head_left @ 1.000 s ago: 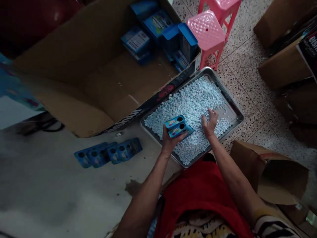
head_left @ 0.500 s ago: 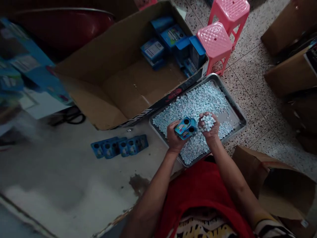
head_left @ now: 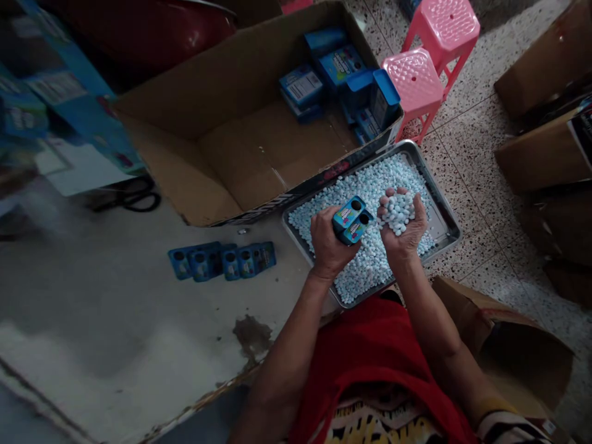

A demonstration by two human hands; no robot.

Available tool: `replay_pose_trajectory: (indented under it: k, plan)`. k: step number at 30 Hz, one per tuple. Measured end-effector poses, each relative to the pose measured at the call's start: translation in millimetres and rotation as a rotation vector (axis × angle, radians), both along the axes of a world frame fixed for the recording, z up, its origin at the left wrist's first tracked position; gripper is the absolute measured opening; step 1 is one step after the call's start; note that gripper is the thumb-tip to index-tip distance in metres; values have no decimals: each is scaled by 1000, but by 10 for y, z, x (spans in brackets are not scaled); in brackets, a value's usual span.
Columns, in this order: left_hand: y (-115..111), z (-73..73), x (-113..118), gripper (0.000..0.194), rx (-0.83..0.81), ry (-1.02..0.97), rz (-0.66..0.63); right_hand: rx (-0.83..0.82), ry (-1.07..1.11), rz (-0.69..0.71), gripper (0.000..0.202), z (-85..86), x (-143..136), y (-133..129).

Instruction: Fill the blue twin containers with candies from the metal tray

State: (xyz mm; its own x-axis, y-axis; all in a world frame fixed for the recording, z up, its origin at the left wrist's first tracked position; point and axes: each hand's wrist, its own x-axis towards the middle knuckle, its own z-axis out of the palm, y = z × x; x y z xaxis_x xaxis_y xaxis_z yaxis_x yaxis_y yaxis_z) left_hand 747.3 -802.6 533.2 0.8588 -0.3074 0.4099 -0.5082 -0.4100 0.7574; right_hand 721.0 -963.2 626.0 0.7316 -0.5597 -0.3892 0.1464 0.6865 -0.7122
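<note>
My left hand [head_left: 332,246] is closed around two small blue boxes [head_left: 354,220], held side by side, each with a dark round hole in its top. Just to the right, my right hand [head_left: 406,237] is cupped palm up, carrying a heap of pale blue and white candy pellets [head_left: 398,211]. Both hands are above a metal tray [head_left: 451,234] spread with loose pellets [head_left: 365,271] of the same kind. On the table to the left stands a row of several similar blue boxes [head_left: 231,262] with round holes.
Behind the tray, a large open cardboard box [head_left: 222,154] holds several blue cartons [head_left: 303,86] in its right end. Scissors [head_left: 134,196] lie on the grey table [head_left: 139,320]. Pink stools [head_left: 416,80] stand beyond the tray, and an open carton [head_left: 504,345] sits at lower right.
My right hand has shifted right, a little away from the boxes, and its heap shows more fully. My left hand still grips the two boxes, now slightly higher. The whole view has shifted slightly.
</note>
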Motion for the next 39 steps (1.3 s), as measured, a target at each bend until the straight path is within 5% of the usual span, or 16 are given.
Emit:
replay_pose_trajectory:
  k: [5,9,12,19,24,32,39]
  plan:
    - [190,-223,-50,70,68,71,-167,0,30,23,39,4,-5,103]
    - [199,-580,-172,71,-96,206,-94,-96,57,94,39,-179,-9,173]
    - [154,-694,-228,77,-135,280,-28,-154,32,112,40,-284,-24,231]
    - [-2,-522,-256,89,-152,280,70,-380,83,-43,47,-344,31,354]
    - [-60,-427,-318,89,-153,277,84,-296,200,-151,47,-301,37,336]
    - [-211,-331,-259,82,-279,264,16,-485,117,-101,46,-41,-35,328]
    - [-204,-352,-167,83,-240,239,-118,-635,-34,-24,36,-129,-23,313]
